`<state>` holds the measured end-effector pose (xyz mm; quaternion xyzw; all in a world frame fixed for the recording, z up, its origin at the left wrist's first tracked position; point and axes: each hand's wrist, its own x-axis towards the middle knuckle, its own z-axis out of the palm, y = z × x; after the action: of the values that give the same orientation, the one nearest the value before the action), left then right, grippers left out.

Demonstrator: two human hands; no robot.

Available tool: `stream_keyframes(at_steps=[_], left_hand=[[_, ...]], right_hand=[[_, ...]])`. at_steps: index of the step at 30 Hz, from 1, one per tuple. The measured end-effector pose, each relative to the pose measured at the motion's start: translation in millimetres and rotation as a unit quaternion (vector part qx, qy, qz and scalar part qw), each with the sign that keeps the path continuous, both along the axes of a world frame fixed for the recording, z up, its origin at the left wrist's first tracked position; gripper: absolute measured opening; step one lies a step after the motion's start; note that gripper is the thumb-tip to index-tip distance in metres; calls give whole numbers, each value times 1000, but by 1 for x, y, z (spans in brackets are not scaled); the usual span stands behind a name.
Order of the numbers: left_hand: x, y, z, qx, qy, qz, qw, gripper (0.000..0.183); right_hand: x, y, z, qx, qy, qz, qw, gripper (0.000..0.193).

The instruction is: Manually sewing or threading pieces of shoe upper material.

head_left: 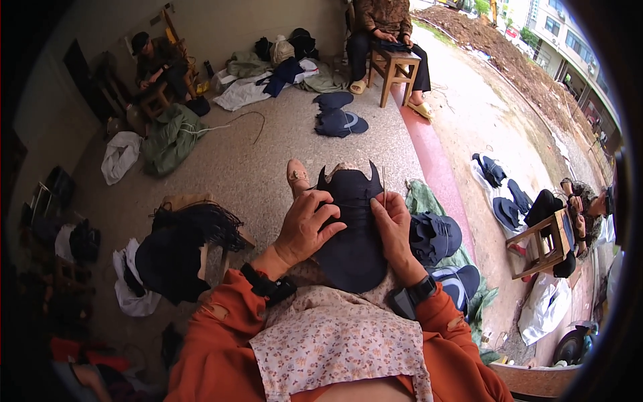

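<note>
Stitching looks to be the step in hand: a dark navy hat piece [353, 234], shaped with two pointed tips at its far end, lies along the person's lap over a floral apron [335, 342]. The left hand [305, 228] rests on the piece's left edge, fingers spread and curled over the cloth, pinning it flat; that grip is closed on the fabric itself. The right hand [394, 224] sits on the piece's right edge with thumb and forefinger pinched together; a thin pale line rising from that pinch near the piece's right tip seems to be a needle or thread [384, 184], though it is too fine to tell which.

To do this well, I judge the left hand should keep the cloth taut beside the seam so the layers do not slide, with fingertips held clear of where the point comes through. The right pinch wants to stay firm and close to the fabric, drawing straight along the edge so the thread does not snag on the piece's pointed tips.

Right of the piece, a heap of finished navy caps [435, 238] lies on green cloth. Left of the piece, a stool [194, 201] carries black cords and another dark cap. Beyond it, more caps lie on the speckled floor [268, 161].
</note>
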<state>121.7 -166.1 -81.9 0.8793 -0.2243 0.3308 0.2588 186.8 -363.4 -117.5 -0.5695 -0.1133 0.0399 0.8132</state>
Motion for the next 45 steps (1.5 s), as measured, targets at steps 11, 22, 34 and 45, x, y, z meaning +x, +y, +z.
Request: stream_keyframes(at_steps=[11, 22, 34, 45], left_hand=[[-1, -6, 5, -310, 195, 34, 930, 34], [28, -2, -12, -290, 123, 96, 944, 35], [39, 12, -58, -202, 43, 114, 972, 27], [33, 21, -38, -180, 87, 100, 975, 36]], right_hand=[[-2, -15, 10, 33, 124, 17, 992, 16], [-10, -23, 8, -79, 13, 82, 993, 17], [-15, -18, 3, -99, -6, 87, 991, 18], [-6, -31, 7, 11, 86, 82, 993, 14]])
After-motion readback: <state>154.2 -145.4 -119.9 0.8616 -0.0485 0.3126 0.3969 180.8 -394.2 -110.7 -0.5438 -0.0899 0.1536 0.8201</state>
